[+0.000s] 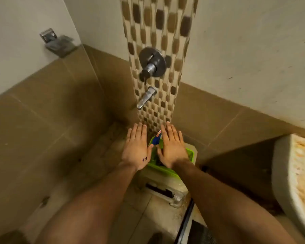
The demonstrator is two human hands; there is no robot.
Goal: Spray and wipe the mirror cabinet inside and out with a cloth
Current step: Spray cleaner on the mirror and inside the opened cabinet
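While both hands hover flat and spread over the green basket [190, 153], neither one holds anything. The left hand [136, 149] hangs palm down with fingers straight and wide; the right hand [172, 147] does the same just beside it, covering most of the basket's inside. Between the two thumbs pokes the blue top of a bottle [156, 139], with a red and white tip pointing away from the wrists. I take it for the spray bottle, though only its head shows. A dark shape lies under the right palm; whether it is the cloth I cannot tell. The mirror cabinet is nowhere in view, so the wiping has not begun.

The bottle should be light to moderate, depending on how full it is, with stiff plastic walls that may be slick if wet. The best hold is probably round the neck just below the blue head, the index finger free for the trigger. The right hand lies nearest and need only turn inward and close. A cloth would be soft and limp, so pinching a bunched fold would serve better than a corner.

Beyond the fingertips a mosaic strip runs up the wall, carrying a spout [146, 97] and a valve [152, 62].
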